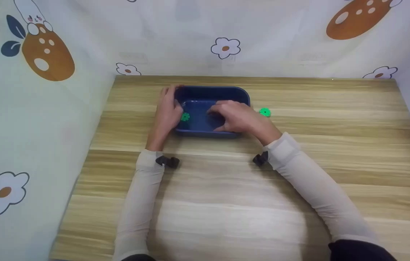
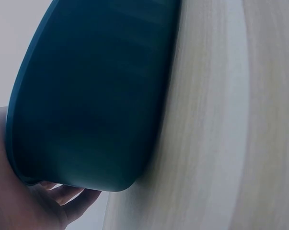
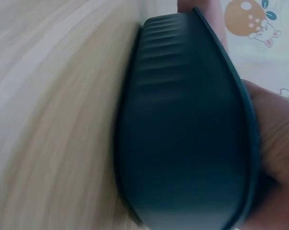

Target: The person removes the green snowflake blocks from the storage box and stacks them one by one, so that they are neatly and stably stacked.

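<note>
A dark blue plastic bin (image 1: 205,134) sits on the wooden table. My left hand (image 1: 168,110) grips its left side, thumb over the rim on the inside. In the left wrist view, fingers (image 2: 79,203) curl behind the bin's outer wall (image 2: 91,105). A green notched disc (image 1: 185,116) lies inside at the left, right by the left thumb. My right hand (image 1: 239,117) reaches over the right part of the bin, thumb and fingers apart, with no object showing between them. In the right wrist view, the bin wall (image 3: 182,124) hides the right fingertips.
Another green notched disc (image 1: 265,112) lies on the table (image 1: 335,145) just right of the bin, close to the right wrist. Behind the table stands a pale wall covering (image 1: 273,47) printed with flowers and orange shapes; a similar one runs along the left side.
</note>
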Motion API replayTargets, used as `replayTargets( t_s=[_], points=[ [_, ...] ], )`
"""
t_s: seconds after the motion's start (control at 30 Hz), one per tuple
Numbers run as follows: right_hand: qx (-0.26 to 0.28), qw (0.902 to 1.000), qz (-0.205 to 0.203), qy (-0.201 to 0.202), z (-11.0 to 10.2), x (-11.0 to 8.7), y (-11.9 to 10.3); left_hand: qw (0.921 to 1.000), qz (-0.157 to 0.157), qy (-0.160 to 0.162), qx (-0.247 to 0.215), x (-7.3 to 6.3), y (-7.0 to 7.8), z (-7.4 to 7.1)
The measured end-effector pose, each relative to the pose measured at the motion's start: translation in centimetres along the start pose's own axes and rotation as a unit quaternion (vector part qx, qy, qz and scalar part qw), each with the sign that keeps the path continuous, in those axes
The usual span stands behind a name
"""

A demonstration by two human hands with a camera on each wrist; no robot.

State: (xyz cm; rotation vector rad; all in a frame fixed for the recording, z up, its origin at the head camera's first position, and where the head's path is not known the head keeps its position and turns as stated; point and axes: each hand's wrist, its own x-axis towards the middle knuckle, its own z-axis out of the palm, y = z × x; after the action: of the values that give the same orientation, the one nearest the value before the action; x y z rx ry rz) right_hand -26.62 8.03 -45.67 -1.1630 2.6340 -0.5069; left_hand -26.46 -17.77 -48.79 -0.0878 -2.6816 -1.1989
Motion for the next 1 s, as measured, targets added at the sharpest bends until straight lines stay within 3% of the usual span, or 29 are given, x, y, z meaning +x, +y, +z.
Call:
replayTargets(
  t_s=[0.2, 0.53, 1.0],
  points=[
    [0.02, 0.9994, -0.012, -0.026, 0.7, 1.9, -0.6, 0.9999, -0.014, -0.006, 0.002, -0.1, 0.1, 0.0],
    [0.006, 0.9992, -0.035, -0.018, 1.5, 4.5, -2.4, 0.9997, -0.021, -0.009, 0.011, 0.0, 0.1, 0.0],
    [-0.032, 0.9988, 0.021, -0.031, 2.4, 6.7, -4.3, 0.9999, -0.008, -0.001, 0.015, -0.1, -0.1, 0.1]
  ],
)
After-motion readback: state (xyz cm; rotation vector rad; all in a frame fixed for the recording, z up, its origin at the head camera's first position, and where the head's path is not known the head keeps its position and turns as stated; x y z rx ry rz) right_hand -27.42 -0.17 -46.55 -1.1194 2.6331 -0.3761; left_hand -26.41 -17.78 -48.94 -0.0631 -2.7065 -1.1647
